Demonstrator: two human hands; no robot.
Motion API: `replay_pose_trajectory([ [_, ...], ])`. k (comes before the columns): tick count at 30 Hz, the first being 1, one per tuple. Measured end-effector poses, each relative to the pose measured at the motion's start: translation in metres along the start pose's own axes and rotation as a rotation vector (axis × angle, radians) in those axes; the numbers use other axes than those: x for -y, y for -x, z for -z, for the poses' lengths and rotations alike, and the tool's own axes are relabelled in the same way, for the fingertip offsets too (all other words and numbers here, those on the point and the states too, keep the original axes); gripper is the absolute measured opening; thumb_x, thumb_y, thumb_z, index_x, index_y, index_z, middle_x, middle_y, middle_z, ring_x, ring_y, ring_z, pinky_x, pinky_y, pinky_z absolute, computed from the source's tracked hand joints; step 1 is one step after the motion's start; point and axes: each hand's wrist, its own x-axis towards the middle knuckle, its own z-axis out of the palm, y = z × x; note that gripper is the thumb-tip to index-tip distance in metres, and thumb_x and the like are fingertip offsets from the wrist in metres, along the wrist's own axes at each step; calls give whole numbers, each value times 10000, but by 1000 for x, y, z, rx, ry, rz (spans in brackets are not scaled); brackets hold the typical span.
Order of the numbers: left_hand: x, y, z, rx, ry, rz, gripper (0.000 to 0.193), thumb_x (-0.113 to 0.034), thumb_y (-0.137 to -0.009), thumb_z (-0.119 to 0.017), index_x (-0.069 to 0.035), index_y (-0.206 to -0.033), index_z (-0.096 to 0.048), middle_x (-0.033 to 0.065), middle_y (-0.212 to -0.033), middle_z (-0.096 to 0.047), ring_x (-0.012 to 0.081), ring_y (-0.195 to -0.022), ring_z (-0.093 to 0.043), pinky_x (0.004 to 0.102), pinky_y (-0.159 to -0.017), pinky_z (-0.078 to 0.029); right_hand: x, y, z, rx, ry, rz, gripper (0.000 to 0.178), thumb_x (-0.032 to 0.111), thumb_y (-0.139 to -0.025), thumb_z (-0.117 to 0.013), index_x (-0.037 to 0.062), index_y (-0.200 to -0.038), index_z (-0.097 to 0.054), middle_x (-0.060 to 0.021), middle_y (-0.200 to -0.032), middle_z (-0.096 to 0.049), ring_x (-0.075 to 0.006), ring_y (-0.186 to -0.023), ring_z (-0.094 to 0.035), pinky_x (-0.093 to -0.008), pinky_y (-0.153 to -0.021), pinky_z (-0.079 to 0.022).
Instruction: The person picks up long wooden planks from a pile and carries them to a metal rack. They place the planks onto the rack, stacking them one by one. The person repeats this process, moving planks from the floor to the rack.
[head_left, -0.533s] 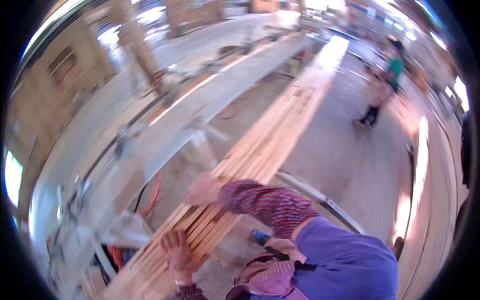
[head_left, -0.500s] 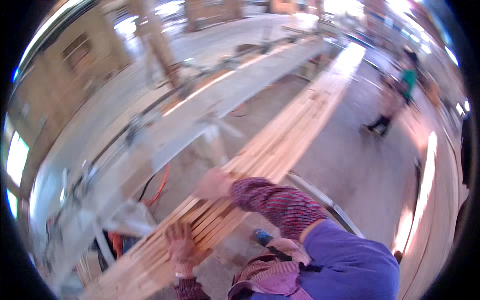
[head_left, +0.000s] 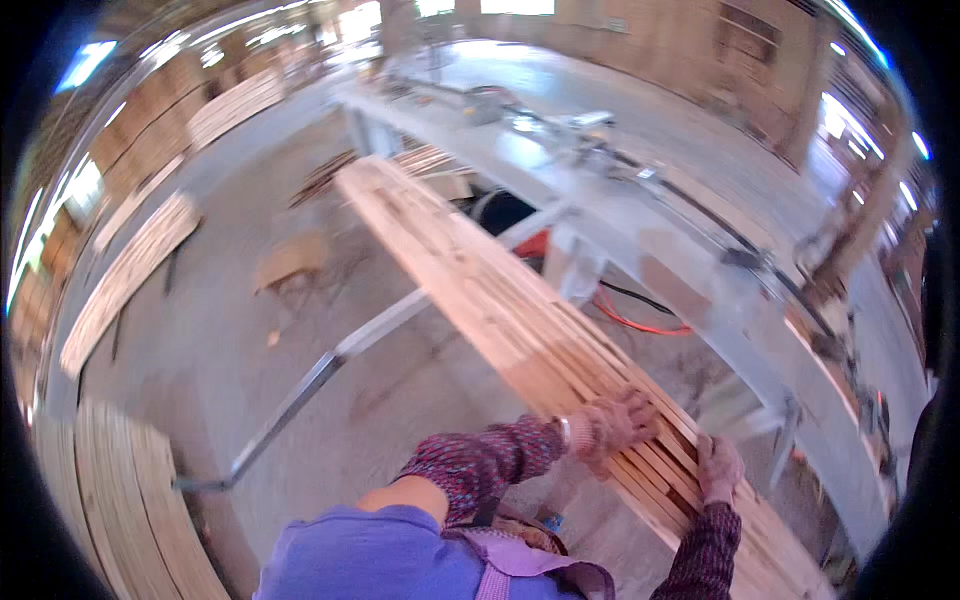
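Note:
A long stack of narrow wooden boards [head_left: 480,275] runs slantwise from the upper left down to the lower right. Across the top of the boards lies my left hand [head_left: 615,425], its fingers stretched over them and slightly apart. Farther down the stack, my right hand [head_left: 718,468] is closed over the far edge of the boards, its fingertips partly hidden. Dark gaps show between some boards around both hands. My forearms wear dark, patterned knit sleeves.
Beyond the boards stands a long grey machine table [head_left: 690,270] with a fence along it. An orange cable [head_left: 640,322] hangs beneath. A metal bar [head_left: 300,400] juts left under the stack. More boards [head_left: 130,500] lie lower left, others [head_left: 130,280] farther back.
The view has swung left, so the stack's other end shows and a person in green is out of view. My right hand has moved from the stack's near-middle to its far edge.

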Motion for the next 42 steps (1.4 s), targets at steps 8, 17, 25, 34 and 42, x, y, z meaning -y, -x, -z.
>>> replay_pose_trajectory([
  [8,1,16,-1,33,-5,65,1087,-550,-476,-810,-131,-1390,-397,159,-1468,-319,362,-1374,-279,496,-1156,-161,-10,-12,-31,-44,13,129,402,450,-936,-482,97,-943,-675,-173,-829,-666,-379,-796,-626,-478,-716,-472],
  [17,0,16,13,92,-45,61,1141,-643,-519,-778,-144,-1441,-328,141,-1512,-271,348,-1420,-197,479,-1171,-111,-11,-15,-28,-25,73,116,433,465,-940,-473,75,-892,-656,-184,-826,-655,-384,-796,-615,-467,-692,-468],
  [25,1,16,8,94,-40,73,1133,-651,-534,-767,-147,-1447,-321,141,-1519,-260,349,-1422,-192,479,-1172,-108,-13,-15,-34,3,102,81,429,471,-944,-466,98,-967,-676,-181,-860,-665,-378,-813,-622,-457,-719,-482],
  [34,0,14,6,117,-89,81,1146,-682,-528,-757,-167,-1452,-316,129,-1527,-251,351,-1424,-187,488,-1172,-108,-14,-14,-32,-4,64,113,402,441,-946,-478,91,-950,-673,-179,-843,-662,-379,-785,-615,-456,-697,-477],
  [42,0,15,-2,72,-54,85,1148,-663,-505,-770,-160,-1438,-331,136,-1505,-282,360,-1413,-202,498,-1169,-113,-10,-16,-31,14,84,124,412,458,-946,-460,101,-918,-664,-189,-842,-661,-392,-779,-620,-483,-685,-477],
])
